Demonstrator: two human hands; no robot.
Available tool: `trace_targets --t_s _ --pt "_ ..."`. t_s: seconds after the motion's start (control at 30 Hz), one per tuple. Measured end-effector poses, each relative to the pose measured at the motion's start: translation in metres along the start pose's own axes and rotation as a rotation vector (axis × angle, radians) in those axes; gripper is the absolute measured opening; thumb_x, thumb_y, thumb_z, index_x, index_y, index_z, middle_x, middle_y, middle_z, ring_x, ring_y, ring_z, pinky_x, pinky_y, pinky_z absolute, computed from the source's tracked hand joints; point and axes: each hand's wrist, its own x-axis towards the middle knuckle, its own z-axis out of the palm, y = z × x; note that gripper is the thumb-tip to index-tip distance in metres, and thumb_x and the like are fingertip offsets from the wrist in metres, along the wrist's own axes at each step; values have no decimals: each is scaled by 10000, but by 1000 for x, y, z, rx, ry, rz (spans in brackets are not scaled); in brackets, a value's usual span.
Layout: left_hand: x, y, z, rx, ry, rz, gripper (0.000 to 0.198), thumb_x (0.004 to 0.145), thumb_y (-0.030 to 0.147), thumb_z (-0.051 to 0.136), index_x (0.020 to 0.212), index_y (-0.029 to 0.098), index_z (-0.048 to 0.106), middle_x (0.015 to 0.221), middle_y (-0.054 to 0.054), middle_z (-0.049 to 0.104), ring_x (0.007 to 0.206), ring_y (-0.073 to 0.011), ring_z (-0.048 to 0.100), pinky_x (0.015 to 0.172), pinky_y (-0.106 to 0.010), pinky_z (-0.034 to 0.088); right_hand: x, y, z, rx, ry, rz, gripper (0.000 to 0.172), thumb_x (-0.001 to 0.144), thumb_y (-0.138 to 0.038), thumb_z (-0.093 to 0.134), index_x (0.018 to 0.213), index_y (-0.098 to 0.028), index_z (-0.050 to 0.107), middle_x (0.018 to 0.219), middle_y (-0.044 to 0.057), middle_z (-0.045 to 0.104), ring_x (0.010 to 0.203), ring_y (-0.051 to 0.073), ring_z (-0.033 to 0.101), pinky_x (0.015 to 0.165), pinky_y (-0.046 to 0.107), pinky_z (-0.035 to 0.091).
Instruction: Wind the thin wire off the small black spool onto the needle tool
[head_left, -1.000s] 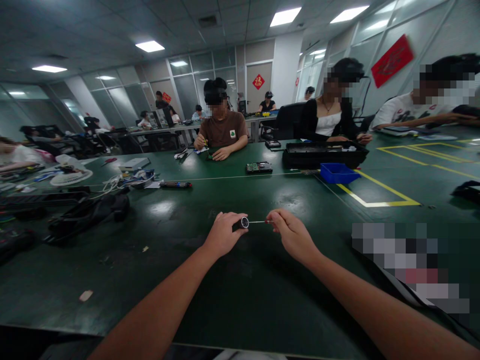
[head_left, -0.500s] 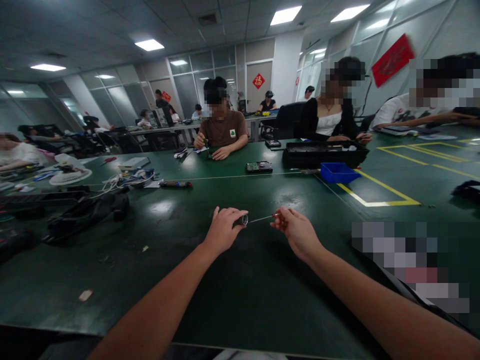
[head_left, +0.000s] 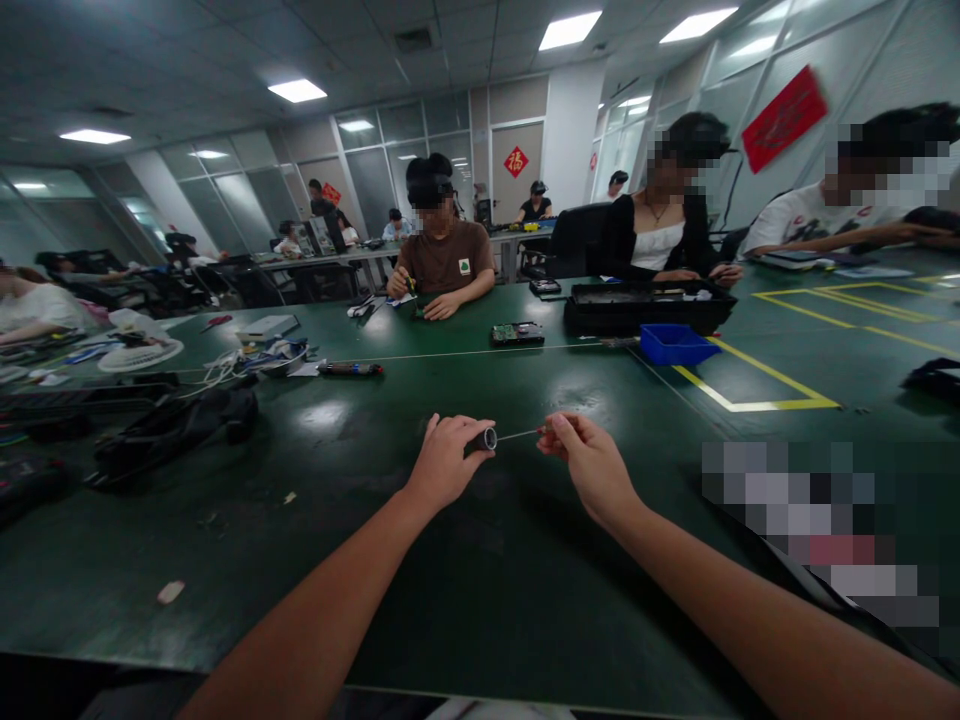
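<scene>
My left hand (head_left: 444,462) is closed around a short dark cylinder (head_left: 487,439). The cylinder's round end, with a pale ring, faces right towards my other hand. A thin metal rod (head_left: 519,435) with a bit of red at its right end is pinched between the thumb and fingers of my right hand (head_left: 585,455); it looks like a slim screwdriver, but its handle is mostly hidden. Its left tip reaches the cylinder's round end; whether it goes inside I cannot tell. Both hands are held over the green table (head_left: 450,600).
Beyond my hands lie a dark pen-shaped tool (head_left: 351,369), a circuit board (head_left: 517,333), a blue bin (head_left: 677,345) and a long black tray (head_left: 649,308). A black bag (head_left: 180,430) and cables (head_left: 262,357) are on the left. Across the table several people work with their own hands.
My right hand has moved slightly left, towards the cylinder, and its fingers have rolled a little. Less of the rod shows between my hands. My left hand has stayed put.
</scene>
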Motion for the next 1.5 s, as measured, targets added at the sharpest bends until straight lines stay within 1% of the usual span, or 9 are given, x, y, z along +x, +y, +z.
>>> trace_targets --t_s 0.23,0.4,0.5,0.77,0.97,1.1,1.33,1.4,1.5 --pt "-1 0 2 -26 -2 2 395 873 289 679 1263 290 611 1227 -33 662 1179 -241 562 1154 -562 202 1 2 0 26 10 -22 351 809 -539 668 892 -197 660 827 43 683 744 183 647 744 362 540" --pt "0 -1 3 -109 5 31 404 855 261 699 1252 254 626 1203 -54 668 1124 -238 579 1028 -437 409 2 4 -2 -72 12 -47 319 858 -507 615 920 -197 652 841 48 688 757 192 655 752 371 532" --pt "-1 -2 4 -137 3 25 411 846 247 707 1249 251 630 1191 -51 670 1111 -234 580 986 -410 437 1 0 -3 -136 15 -59 327 882 -501 582 917 -185 653 816 51 691 729 186 649 717 349 516" --pt "-3 -1 4 -130 -11 5 418 846 259 710 1256 245 628 1172 -49 674 1092 -237 580 962 -416 444 -7 -20 -4 -493 33 -109 463 840 -625 588 661 -199 622 532 -1 595 487 146 521 514 283 376" --pt "-2 -1 4 -129 -11 9 403 840 241 716 1235 240 639 1153 -45 681 1077 -231 588 965 -410 441 -9 -17 -4 -542 -60 -240 300 902 -473 549 906 -203 680 692 21 673 638 183 625 604 300 440" --pt "-2 -4 5 -119 1 18 399 833 239 724 1223 235 642 1153 -51 682 1073 -233 592 967 -409 439 -8 -14 -5 -536 -115 -233 240 931 -378 485 974 -218 658 790 28 686 738 193 647 649 306 454" --pt "-3 -6 7 -118 -18 11 406 843 253 713 1242 243 634 1162 -44 673 1084 -227 581 963 -406 439 -5 -11 -5 -600 -108 -159 432 979 -522 368 852 -227 658 583 -13 579 548 173 564 556 302 405" --pt "-4 -5 7 -115 -29 7 409 841 253 715 1242 244 635 1158 -45 673 1081 -228 581 961 -407 441 -5 -9 -5 -632 -100 -146 401 972 -509 388 896 -227 663 646 2 622 567 180 575 550 305 401" --pt "-4 -3 6 -114 -42 1 411 841 252 713 1245 242 635 1158 -50 673 1083 -229 582 964 -410 440 -4 -8 -5 -605 -117 -176 295 962 -414 421 1034 -220 630 840 35 685 710 196 627 622 313 441"
